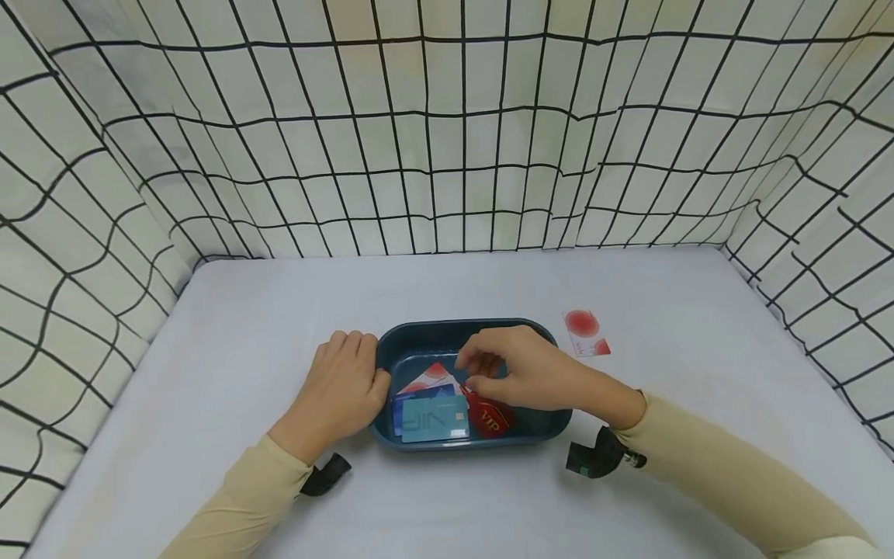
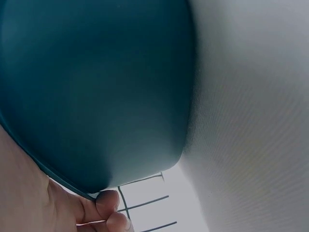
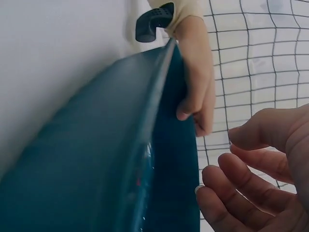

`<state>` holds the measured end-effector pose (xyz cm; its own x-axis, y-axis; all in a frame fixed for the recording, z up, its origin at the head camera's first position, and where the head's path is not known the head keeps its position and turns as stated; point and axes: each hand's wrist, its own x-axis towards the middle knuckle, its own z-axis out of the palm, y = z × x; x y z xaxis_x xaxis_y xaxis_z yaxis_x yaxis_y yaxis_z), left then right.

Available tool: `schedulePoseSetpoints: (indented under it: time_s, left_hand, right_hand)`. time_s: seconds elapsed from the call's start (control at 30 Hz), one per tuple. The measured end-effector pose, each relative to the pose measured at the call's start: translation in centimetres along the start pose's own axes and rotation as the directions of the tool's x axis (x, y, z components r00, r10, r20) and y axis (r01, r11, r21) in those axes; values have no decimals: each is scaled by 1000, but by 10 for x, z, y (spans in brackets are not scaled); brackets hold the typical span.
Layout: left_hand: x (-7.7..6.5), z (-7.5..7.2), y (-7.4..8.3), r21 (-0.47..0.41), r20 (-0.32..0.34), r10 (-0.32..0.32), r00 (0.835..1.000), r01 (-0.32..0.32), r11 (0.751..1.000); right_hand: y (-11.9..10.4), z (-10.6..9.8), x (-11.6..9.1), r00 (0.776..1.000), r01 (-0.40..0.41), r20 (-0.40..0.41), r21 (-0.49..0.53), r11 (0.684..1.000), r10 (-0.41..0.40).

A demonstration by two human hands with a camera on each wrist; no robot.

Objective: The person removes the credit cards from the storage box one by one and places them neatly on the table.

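A dark teal oblong tray point(image 1: 454, 329) sits on the white table. Curled at its left end, my left hand point(image 1: 342, 380) grips the rim; the left wrist view shows its fingertips point(image 2: 107, 203) at the edge of the tray. Over the tray's right part hovers my right hand point(image 1: 527, 369), thumb and fingers loosely bent with nothing between them. Cards lie inside below it: a light blue card point(image 1: 434, 419) in front, a darker blue card point(image 1: 424, 394) behind, a red-and-white card point(image 1: 433, 376), and a red VIP card point(image 1: 492, 419), partly hidden by the right hand.
Beyond the tray's right end, another red-and-white card point(image 1: 585, 334) lies flat on the white tabletop point(image 1: 447, 505). Black netting point(image 1: 464, 155) over pale walls encloses the back and both sides. Dark camera mounts point(image 1: 327, 475) hang below both wrists.
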<state>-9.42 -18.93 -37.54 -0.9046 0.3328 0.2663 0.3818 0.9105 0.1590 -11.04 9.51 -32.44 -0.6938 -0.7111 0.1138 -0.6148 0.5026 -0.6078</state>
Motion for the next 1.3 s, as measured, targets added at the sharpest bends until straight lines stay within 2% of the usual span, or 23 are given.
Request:
schedulePoseSetpoints:
  time_s: [0.33, 0.6, 0.87, 1.3]
  left_hand:
    - [-2, 1, -1, 10, -13, 6, 1000, -6, 1000]
    - [-1, 2, -1, 12, -13, 12, 1000, -12, 1000]
    - [-1, 1, -1, 13, 2, 0, 1000, -1, 1000]
    - [-1, 2, -3, -1, -17, 15, 1000, -15, 1000]
  right_hand:
    - [-6, 16, 12, 998, 21, 55, 45, 999, -23]
    - [0, 27, 17, 995, 54, 76, 61, 997, -59]
    - [0, 35, 23, 992, 48, 112, 83, 995, -57]
    - [5, 49, 28, 988, 21, 150, 102, 995, -36]
